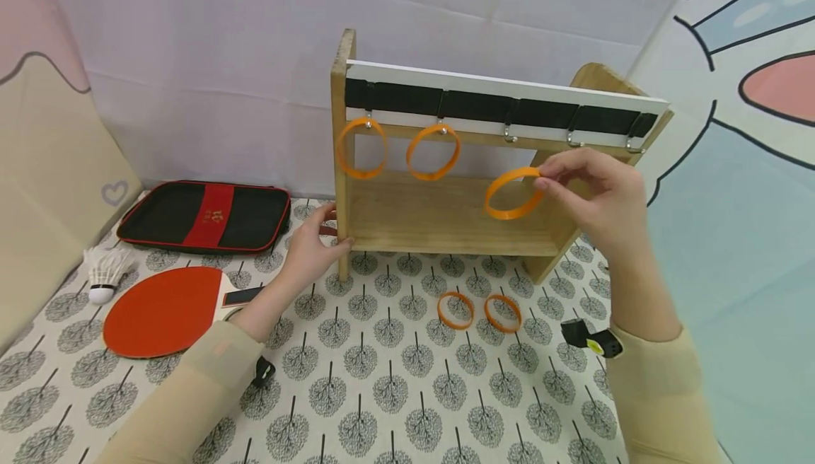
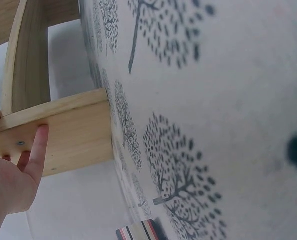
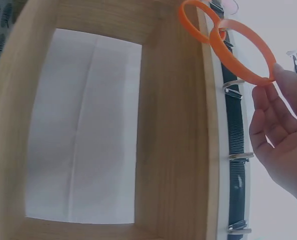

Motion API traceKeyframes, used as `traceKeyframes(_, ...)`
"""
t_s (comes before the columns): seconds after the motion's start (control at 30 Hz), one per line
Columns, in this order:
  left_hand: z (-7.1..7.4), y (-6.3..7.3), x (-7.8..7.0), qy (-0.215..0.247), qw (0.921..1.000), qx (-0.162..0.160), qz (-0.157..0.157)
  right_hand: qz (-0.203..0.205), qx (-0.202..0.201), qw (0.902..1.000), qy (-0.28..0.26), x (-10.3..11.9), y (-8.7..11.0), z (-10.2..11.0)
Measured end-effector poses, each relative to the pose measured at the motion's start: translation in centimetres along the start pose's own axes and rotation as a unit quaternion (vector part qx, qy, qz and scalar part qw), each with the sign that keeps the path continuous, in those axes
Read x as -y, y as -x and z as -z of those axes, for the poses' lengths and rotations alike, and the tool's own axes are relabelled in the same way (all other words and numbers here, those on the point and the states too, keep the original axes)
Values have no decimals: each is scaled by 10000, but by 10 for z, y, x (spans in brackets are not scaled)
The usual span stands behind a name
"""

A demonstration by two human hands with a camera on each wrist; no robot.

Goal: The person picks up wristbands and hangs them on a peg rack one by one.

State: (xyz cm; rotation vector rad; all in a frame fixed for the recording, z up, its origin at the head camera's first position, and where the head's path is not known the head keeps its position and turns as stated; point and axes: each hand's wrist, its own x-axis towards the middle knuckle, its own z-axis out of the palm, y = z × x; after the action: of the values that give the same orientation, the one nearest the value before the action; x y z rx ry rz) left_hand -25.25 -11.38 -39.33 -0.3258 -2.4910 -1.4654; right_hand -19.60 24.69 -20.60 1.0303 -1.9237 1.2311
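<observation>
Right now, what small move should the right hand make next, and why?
Probably lift the thin orange ring pinched by the right hand onto the third silver metal hook from the left, because that hook is bare, while both hooks to its left carry similar orange rings.

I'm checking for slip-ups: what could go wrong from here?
The held orange ring may slip, since the right hand pinches it only at one edge. The two hung rings could fall off their hooks if bumped. The wooden rack might shift if the left hand, gripping its side, pulls.
</observation>
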Motion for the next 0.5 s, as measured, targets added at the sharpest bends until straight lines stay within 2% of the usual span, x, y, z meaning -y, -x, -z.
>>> traceKeyframes(0.17, 1, -1, -1, -33, 10000, -19, -12, 158, -192, 9986, 470, 3, -20, 1)
traceKeyframes(0.37, 0, -1, 0, -21, 10000, -20, -10, 45, -99, 9883, 1521, 1, -40, 3)
traceKeyframes(0.5, 0, -1, 2, -31, 10000, -43, -39, -74, 79, 9821, 1881, -3, -47, 1)
